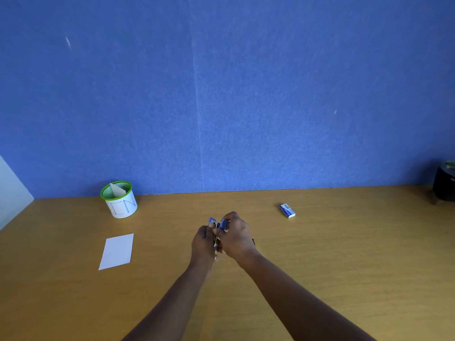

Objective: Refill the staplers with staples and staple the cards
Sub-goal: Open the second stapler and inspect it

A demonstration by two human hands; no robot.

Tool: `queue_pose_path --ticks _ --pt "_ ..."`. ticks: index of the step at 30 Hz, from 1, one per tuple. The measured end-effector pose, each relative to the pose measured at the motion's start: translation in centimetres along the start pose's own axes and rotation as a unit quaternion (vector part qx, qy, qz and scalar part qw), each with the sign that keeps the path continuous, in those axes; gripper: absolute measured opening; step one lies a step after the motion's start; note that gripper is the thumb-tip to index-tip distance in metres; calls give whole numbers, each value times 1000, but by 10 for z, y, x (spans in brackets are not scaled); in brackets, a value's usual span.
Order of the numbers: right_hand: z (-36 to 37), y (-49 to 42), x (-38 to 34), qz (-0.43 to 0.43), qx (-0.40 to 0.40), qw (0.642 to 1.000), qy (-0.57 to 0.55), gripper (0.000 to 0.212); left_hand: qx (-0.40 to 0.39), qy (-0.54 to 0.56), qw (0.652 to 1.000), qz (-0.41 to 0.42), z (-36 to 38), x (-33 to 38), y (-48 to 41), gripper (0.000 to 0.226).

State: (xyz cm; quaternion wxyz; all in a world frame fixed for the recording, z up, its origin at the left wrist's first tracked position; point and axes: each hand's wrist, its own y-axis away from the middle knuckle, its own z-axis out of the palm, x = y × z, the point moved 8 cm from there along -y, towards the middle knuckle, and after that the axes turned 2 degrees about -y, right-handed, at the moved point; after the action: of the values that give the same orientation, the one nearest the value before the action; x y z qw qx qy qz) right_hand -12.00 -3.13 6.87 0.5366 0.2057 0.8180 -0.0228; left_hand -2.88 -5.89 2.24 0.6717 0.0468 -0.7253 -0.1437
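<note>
Stapler [216, 230] axis fwd-back, L hand [202, 242], R hand [236, 238]

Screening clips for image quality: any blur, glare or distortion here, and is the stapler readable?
Head view: soft, even light, no glare on the table; the wide-angle lens leaves its back edge sloping; two small bright streaks mark the blue wall; the stapler is small, slightly soft, largely hidden by the left hand and right hand.

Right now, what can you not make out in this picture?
Head view:
1. stapler: mostly covered by the left hand and right hand; staples inside unseen.
2. dark object, far right: cut off by the frame edge.
3. small box: print too small to read.
</note>
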Motion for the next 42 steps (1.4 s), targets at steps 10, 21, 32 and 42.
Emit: queue_pose_path --ticks 10,21,32,42 --pt "-1 3 -1 -12 3 1000 -6 30 4 17 1000 -1 -2 -1 0 33" --pt "-4 8 -13 -55 49 997 12 24 -19 103 994 0 -1 11 -1 39" --pt "-3 12 -34 -124 62 979 152 20 -83 154 982 -77 6 14 7 35" --pt "1 10 -34 -120 36 978 169 22 -85 141 982 -93 4 13 9 36"
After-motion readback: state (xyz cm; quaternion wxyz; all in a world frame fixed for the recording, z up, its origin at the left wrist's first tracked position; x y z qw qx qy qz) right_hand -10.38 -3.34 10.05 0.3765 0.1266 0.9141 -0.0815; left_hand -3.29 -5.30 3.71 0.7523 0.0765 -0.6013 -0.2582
